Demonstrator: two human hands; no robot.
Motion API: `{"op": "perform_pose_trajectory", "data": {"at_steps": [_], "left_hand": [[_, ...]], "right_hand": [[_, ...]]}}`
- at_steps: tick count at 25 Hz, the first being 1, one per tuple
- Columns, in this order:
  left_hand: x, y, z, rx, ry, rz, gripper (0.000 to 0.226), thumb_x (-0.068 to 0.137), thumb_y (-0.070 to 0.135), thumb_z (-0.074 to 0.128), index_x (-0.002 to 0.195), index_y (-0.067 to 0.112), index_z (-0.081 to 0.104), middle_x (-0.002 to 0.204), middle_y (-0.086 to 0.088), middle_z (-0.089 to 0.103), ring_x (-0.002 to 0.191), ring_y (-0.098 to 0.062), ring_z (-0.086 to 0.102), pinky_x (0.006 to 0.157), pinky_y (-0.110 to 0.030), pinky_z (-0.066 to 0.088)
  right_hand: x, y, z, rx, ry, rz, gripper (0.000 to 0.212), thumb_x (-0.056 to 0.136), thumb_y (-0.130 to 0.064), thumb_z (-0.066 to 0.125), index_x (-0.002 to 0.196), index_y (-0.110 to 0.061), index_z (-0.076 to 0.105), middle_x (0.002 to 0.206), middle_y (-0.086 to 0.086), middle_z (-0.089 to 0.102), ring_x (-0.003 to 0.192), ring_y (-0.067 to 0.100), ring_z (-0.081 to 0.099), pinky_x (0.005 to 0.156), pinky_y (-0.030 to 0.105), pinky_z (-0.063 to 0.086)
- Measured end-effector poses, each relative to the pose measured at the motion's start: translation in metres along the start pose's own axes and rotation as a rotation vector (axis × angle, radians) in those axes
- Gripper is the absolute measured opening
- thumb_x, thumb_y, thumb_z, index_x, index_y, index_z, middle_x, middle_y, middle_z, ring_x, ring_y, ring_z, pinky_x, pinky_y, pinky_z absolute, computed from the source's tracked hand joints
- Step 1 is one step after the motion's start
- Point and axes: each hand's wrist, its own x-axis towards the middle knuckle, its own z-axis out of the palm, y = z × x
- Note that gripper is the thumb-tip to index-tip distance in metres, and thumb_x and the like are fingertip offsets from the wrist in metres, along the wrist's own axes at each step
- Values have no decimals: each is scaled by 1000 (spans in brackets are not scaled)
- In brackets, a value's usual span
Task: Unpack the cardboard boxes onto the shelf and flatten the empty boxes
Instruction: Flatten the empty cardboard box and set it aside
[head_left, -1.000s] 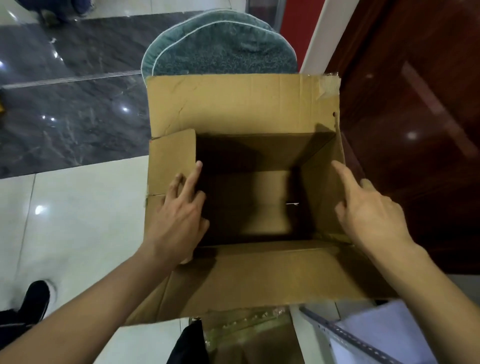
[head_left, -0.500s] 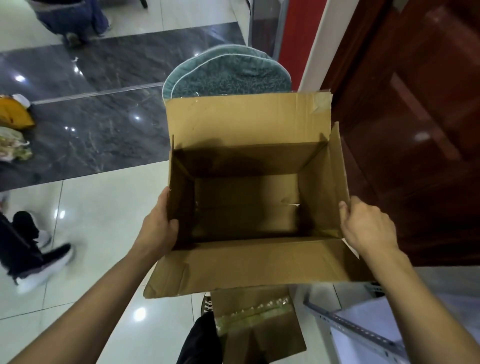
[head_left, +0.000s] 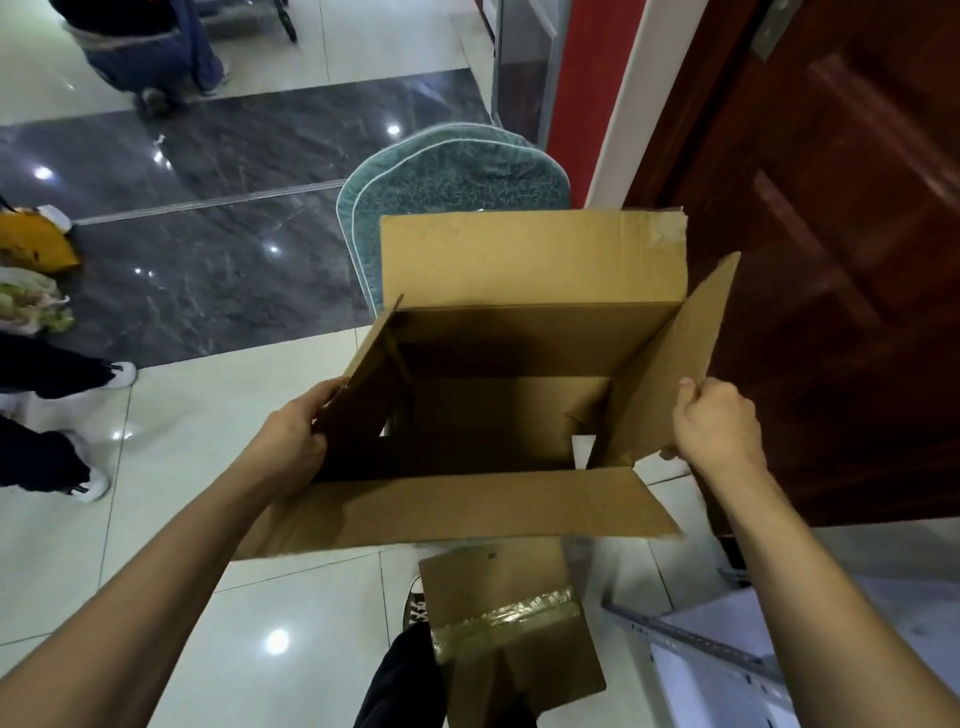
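An empty brown cardboard box (head_left: 519, 270) is held in the air in front of me, its top flaps open. Its bottom has come apart, and white floor shows through a gap at the lower right inside. My left hand (head_left: 296, 436) grips the left side wall, fingers curled round its edge. My right hand (head_left: 714, 421) grips the edge of the right side flap. A bottom flap with a strip of clear tape (head_left: 506, 618) hangs down below the box.
A dark wooden door (head_left: 841, 260) stands close on the right. A teal mat (head_left: 457, 176) lies beyond the box. A white shelf with a metal rail (head_left: 701, 649) is at the lower right. People's legs and shoes (head_left: 62, 415) are at the left, bags (head_left: 36, 275) beside them.
Both hands went from touching the box's inner flaps to gripping its sides. The box has been lifted and its bottom flaps have opened, one now hanging below.
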Motion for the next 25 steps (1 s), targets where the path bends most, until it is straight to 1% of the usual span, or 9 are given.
{"op": "perform_pose_trajectory", "data": {"at_steps": [2,4,5,8,11,15,19,23,25], "left_hand": [[-2,3,-15,52,-16,23,74,90,-13,44,147,32,45,139,-7,59,127,-33,54,110,-49,43],[-6,8,-31,118,-13,76,77,84,-14,44,143,36,49,135,-5,62,122,-30,58,107,-47,46],[-7,11,-41,154,-8,109,77,82,-13,44,139,38,53,132,-3,64,119,-28,60,104,-45,48],[-4,22,-75,220,-15,189,72,81,-11,44,118,48,61,119,6,70,109,-21,65,92,-41,53],[0,39,-113,247,-111,197,65,89,-7,47,103,54,64,108,12,73,100,-14,67,89,-43,56],[6,60,-138,197,-287,151,79,91,-12,42,103,63,65,102,15,75,102,-8,69,98,-43,52],[17,70,-129,186,-445,91,94,87,-20,31,89,67,68,104,9,76,106,-14,69,104,-47,49],[30,74,-107,219,-490,90,79,91,-16,32,100,53,69,108,7,75,107,-14,67,103,-40,48],[47,73,-94,253,-436,122,69,93,-12,35,105,49,66,112,6,73,109,-14,65,103,-39,46]], "right_hand": [[-1,-11,-12,148,9,63,38,107,-29,40,100,0,64,96,22,69,82,36,69,73,32,54],[-3,-25,-27,298,-6,146,34,107,-24,39,89,-1,58,76,12,66,55,20,65,51,16,51],[-2,-30,-31,408,-12,190,32,106,-22,40,88,-1,57,74,12,67,53,19,66,51,17,53],[7,-41,-40,731,-6,297,27,105,-19,41,102,3,57,79,24,71,62,34,74,66,42,63],[11,-51,-53,883,116,288,29,101,-16,43,126,-1,43,96,26,67,60,35,73,56,40,61],[16,-51,-80,874,247,226,45,98,-13,41,142,-18,30,100,13,62,52,27,72,47,36,59],[20,-36,-95,770,329,284,52,98,-18,45,148,-20,31,100,6,61,45,14,68,42,28,54],[31,-16,-80,702,325,385,63,83,-29,49,145,-27,34,119,11,62,74,34,74,58,44,61],[44,-18,-62,705,291,420,60,91,-21,47,149,-25,30,117,11,58,74,33,73,60,43,62]]}}
